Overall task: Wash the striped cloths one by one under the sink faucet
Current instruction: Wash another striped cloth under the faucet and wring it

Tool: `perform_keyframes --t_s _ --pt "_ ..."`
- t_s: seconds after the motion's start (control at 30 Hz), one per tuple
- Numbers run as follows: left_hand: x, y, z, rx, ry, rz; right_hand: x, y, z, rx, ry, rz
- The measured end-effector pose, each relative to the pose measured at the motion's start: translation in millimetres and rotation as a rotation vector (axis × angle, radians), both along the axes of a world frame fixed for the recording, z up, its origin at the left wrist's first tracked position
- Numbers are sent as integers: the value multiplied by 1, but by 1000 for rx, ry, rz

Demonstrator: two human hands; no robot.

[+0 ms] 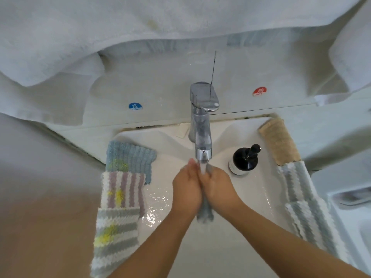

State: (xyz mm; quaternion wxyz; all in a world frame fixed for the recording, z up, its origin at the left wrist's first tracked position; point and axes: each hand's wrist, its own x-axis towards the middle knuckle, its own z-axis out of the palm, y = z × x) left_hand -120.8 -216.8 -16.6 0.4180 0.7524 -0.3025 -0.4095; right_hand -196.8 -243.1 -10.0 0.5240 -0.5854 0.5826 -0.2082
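grey cloth [204, 214] held in both hands under running faucet [202, 137], over sink [251, 189].
left hand [186, 189] and right hand [217, 186] pressed together, clamped on the cloth; lower end hangs below palms. striped cloths [118, 209] lie on left rim, more [301, 197] on right; black soap bottle [244, 159] beside faucet.

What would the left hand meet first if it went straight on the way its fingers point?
Probably the faucet: the left hand, gripping the grey cloth with the right hand, has its fingertips just below the spout. Depth is unclear.
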Motion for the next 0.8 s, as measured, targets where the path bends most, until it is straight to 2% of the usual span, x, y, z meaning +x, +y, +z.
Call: perform_keyframes --t_s 0.1,0.23,0.33,0.4,0.57,0.67,0.73,0.8 --pt "-7 1 4 57 -82 -114 -2 -14 1 58 -109 -102" --pt "9 -15 4 21 1 49 0 13 -2 151 -131 -54" --pt "-3 -5 6 53 -10 -51 -2 -1 -4 25 -56 -93" --pt "-8 -2 6 87 -64 -117 -3 -7 -4 26 -152 -147" --pt "2 -10 9 53 13 7 0 4 -9 5 -63 -68" --pt "-8 -1 7 81 -52 -138 -1 -10 -5 -45 -102 -93" --pt "-3 -4 7 98 -64 -95 0 -5 -4 -54 -131 -88" --pt "6 -13 6 69 0 28 3 9 0 17 -140 -43"
